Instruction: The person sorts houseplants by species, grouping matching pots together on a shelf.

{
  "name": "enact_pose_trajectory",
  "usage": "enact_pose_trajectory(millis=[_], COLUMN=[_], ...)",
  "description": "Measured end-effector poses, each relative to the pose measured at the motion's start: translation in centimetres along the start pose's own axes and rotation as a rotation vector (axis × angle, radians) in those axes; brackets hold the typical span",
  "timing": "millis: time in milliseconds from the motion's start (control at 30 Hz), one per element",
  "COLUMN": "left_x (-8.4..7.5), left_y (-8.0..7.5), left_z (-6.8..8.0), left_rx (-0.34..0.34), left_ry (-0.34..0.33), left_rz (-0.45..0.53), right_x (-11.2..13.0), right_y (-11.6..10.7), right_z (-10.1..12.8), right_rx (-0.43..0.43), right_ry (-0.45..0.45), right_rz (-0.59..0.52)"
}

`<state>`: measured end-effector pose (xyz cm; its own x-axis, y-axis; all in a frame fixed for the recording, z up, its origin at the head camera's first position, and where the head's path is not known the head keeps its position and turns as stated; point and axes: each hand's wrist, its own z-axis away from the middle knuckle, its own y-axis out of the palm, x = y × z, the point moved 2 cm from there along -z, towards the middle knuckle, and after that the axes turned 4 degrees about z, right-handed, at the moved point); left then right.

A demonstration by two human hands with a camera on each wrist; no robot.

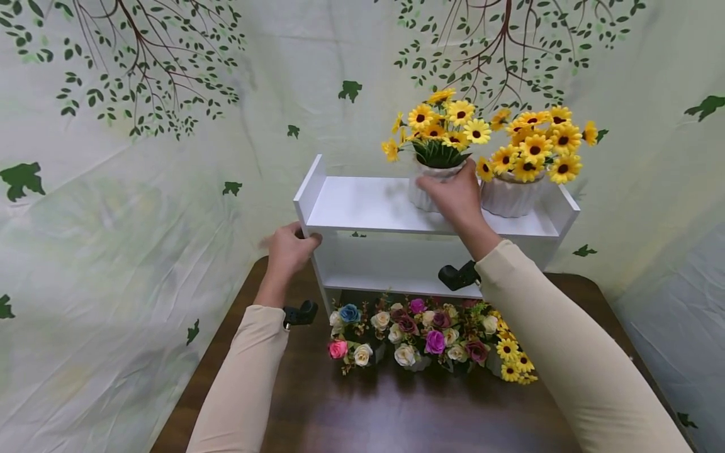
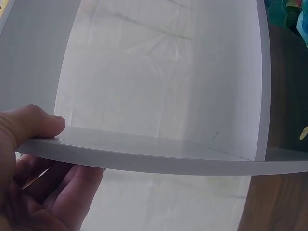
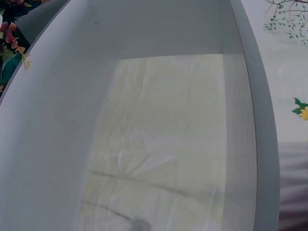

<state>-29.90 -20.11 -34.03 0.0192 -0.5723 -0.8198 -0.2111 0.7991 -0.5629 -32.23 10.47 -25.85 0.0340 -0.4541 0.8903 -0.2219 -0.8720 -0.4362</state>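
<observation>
A white shelf unit (image 1: pixel 362 211) stands on the brown table. My left hand (image 1: pixel 289 251) grips the edge of its left side panel; in the left wrist view the thumb of that hand (image 2: pixel 41 168) lies inside the panel (image 2: pixel 144 161) and the fingers outside. Over the top board, my right hand (image 1: pixel 461 200) holds a ribbed white pot (image 1: pixel 420 192) of yellow daisy-like flowers (image 1: pixel 436 126). Whether the pot's base touches the board cannot be told. Just right of it, a second white pot (image 1: pixel 512 198) with similar yellow flowers (image 1: pixel 538 145) sits on the board. The right wrist view does not show the hand.
Pots of roses (image 1: pixel 419 333) in pink, purple, blue and cream line the bottom of the unit, with more yellow flowers (image 1: pixel 512 358) at their right end. Brown tabletop (image 1: pixel 419 415) extends in front. A leaf-printed cloth (image 1: pixel 141 220) hangs behind.
</observation>
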Motion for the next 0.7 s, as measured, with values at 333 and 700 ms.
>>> enact_pose_trajectory(millis=[333, 700], left_x=[0.1, 0.0], left_y=[-0.5, -0.2], left_z=[-0.2, 0.1], left_rx=[-0.020, -0.009], left_ry=[0.026, 0.021], left_rz=[-0.038, -0.049], right_x=[-1.3, -11.0], right_y=[-0.2, -3.1], right_z=[4.3, 13.4], right_rx=[0.044, -0.141], right_ry=[-0.227, -0.684], right_rz=[0.067, 0.109])
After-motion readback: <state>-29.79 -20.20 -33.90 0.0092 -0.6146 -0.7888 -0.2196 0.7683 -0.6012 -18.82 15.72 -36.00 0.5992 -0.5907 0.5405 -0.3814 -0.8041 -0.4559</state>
